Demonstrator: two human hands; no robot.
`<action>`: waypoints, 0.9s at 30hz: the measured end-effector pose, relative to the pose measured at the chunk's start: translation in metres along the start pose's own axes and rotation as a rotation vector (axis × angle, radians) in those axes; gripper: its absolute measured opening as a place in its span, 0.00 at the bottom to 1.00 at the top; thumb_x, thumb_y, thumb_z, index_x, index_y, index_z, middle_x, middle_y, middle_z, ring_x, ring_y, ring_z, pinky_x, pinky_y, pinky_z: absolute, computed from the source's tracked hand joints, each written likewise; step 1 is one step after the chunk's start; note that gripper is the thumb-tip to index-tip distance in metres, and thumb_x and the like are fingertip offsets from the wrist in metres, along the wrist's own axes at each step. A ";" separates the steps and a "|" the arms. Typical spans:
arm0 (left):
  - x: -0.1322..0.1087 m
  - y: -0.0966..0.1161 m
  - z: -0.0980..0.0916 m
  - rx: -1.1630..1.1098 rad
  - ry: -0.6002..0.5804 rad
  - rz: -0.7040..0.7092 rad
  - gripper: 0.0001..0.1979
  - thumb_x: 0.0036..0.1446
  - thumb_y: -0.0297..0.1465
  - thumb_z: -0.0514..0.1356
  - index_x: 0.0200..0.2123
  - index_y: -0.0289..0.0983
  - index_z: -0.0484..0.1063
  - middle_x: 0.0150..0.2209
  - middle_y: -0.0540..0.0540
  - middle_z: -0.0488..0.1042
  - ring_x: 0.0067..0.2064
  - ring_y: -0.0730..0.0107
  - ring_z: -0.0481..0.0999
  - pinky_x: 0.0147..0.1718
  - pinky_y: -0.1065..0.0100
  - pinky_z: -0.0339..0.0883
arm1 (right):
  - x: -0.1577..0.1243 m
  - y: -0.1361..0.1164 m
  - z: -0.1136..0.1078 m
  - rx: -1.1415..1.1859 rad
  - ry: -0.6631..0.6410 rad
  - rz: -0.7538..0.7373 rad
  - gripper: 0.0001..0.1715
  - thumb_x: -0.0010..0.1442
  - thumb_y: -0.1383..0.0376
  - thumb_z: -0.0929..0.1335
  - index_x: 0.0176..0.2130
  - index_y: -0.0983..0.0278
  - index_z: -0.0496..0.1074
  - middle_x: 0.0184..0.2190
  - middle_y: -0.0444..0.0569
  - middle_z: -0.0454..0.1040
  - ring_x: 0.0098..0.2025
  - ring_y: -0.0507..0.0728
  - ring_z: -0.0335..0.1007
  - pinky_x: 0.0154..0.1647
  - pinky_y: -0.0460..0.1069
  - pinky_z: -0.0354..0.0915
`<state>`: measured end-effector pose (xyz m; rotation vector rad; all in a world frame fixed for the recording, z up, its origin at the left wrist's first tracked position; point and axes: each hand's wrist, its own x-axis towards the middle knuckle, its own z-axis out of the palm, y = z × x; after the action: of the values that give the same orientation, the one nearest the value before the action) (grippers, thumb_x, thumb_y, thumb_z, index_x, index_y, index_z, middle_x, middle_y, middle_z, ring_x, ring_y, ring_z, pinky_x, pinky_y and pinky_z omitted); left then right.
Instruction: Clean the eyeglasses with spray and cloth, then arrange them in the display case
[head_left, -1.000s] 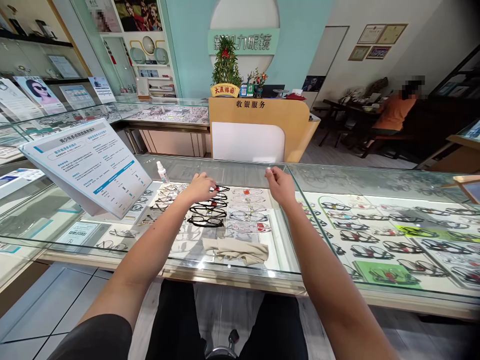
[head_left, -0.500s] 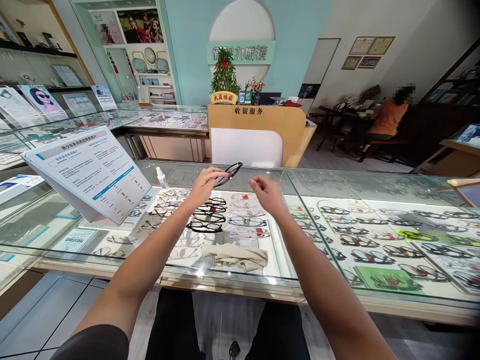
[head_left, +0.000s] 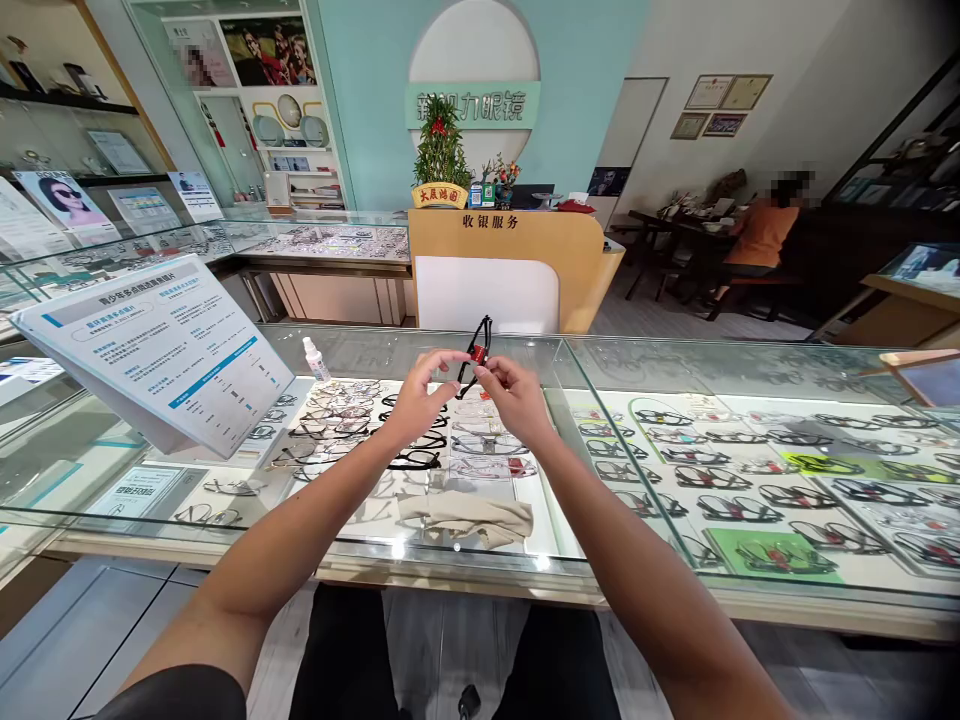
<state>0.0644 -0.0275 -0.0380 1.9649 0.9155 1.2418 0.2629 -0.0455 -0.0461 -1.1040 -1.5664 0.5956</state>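
A pair of black-framed eyeglasses (head_left: 486, 328) is held up on edge above the glass counter, a red tag (head_left: 478, 354) showing at its middle. From the left side, my left hand (head_left: 421, 398) grips it, index finger at the tag and thumb near the lower part. My right hand (head_left: 519, 402) pinches the lower part from the other side. Beneath the hands, several black eyeglasses (head_left: 417, 459) are lined up beside clear-framed eyeglasses (head_left: 491, 467). A crumpled beige cloth (head_left: 469, 518) lies nearer to me.
A white spray bottle (head_left: 316, 360) and a tilted printed sign (head_left: 169, 350) stand to the left. The glass counter (head_left: 525, 350) has more eyeglasses (head_left: 716, 478) displayed on the right. Beyond it is a wooden cash desk (head_left: 589, 260); a seated person (head_left: 761, 235) is at the far right.
My right hand has moved left onto the eyeglasses, joining my left hand. The eyeglasses have turned more upright, and their red tag now faces me. The view has shifted slightly right.
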 end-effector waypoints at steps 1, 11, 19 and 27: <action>0.001 -0.002 0.001 -0.020 0.048 -0.022 0.18 0.64 0.35 0.62 0.56 0.43 0.79 0.60 0.42 0.81 0.60 0.51 0.75 0.62 0.53 0.67 | 0.000 0.001 0.000 -0.013 -0.019 -0.009 0.29 0.70 0.37 0.69 0.35 0.58 0.70 0.22 0.37 0.56 0.27 0.53 0.48 0.31 0.52 0.48; 0.010 -0.019 0.001 -0.122 0.091 -0.148 0.18 0.63 0.49 0.68 0.45 0.41 0.80 0.51 0.44 0.86 0.52 0.56 0.80 0.52 0.58 0.70 | -0.002 0.000 0.001 -0.016 -0.102 -0.016 0.33 0.71 0.33 0.66 0.36 0.57 0.69 0.25 0.40 0.61 0.28 0.54 0.52 0.31 0.52 0.50; 0.012 -0.023 0.001 -0.354 0.008 -0.174 0.23 0.57 0.53 0.75 0.42 0.40 0.83 0.47 0.44 0.87 0.53 0.56 0.83 0.58 0.56 0.74 | -0.002 0.000 0.000 -0.018 -0.121 -0.037 0.32 0.71 0.33 0.67 0.36 0.57 0.69 0.25 0.41 0.62 0.28 0.54 0.54 0.31 0.52 0.50; 0.011 -0.021 0.001 -0.432 -0.034 -0.229 0.29 0.52 0.58 0.76 0.42 0.39 0.84 0.44 0.43 0.87 0.49 0.56 0.85 0.52 0.55 0.79 | -0.001 0.000 -0.002 -0.028 -0.107 -0.044 0.35 0.69 0.31 0.67 0.37 0.58 0.74 0.24 0.40 0.63 0.27 0.54 0.54 0.31 0.52 0.51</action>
<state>0.0638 -0.0071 -0.0494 1.4945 0.7553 1.1562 0.2652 -0.0468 -0.0461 -1.0707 -1.6911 0.6136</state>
